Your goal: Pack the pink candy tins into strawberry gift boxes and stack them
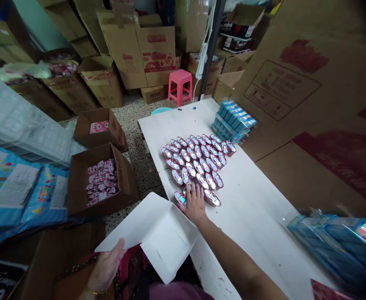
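between the hands (108,264) (195,205) is a white carton (167,248).

Some thirty oval packs (198,166), one white carton (167,239), one power strip (202,56).

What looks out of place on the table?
Two small loose bits, one blue piece and one dark piece, lie at the far end of the white flat-topped table, apart from the shiny, red-rimmed oval packs. They look like strays. I see no obvious spill.
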Demonstrator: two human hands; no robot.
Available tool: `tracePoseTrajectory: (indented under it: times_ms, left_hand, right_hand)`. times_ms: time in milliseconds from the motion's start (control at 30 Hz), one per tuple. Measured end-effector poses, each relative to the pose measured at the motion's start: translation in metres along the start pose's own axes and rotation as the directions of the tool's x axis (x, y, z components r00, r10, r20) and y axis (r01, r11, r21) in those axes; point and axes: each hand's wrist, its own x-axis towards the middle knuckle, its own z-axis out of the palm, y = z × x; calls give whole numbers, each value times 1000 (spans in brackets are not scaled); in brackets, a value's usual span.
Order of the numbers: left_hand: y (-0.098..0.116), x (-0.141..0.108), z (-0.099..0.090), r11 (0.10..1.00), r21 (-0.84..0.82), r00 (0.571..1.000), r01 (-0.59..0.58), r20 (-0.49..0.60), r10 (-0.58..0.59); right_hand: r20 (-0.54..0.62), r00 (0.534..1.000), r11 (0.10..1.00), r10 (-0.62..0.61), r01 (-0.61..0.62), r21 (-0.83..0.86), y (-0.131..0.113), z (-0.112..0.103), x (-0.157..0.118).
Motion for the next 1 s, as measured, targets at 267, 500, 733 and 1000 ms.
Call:
tracePoseTrajectory:
  times_ms: [267, 500, 733, 1000]
  left_hand:
    - [5, 7, -9, 993, 111, 999, -38, 23, 36]
    - [8, 23, 19, 976, 185, 990, -116, 95, 100]
    - [32, 72, 97, 773, 427, 834, -470, 501, 230]
    - [38, 85, 123, 810, 267, 726, -522, 637, 259]
  right_hand:
    - [117, 971, 978, -207, 208, 1, 21, -18, -35]
    - [106, 992, 996, -67, 73, -56, 94, -13, -112]
    - [64, 975, 974, 212, -205, -94, 135, -13, -146]
    - [-140, 986, 978, -92, 116, 172, 120, -84, -140]
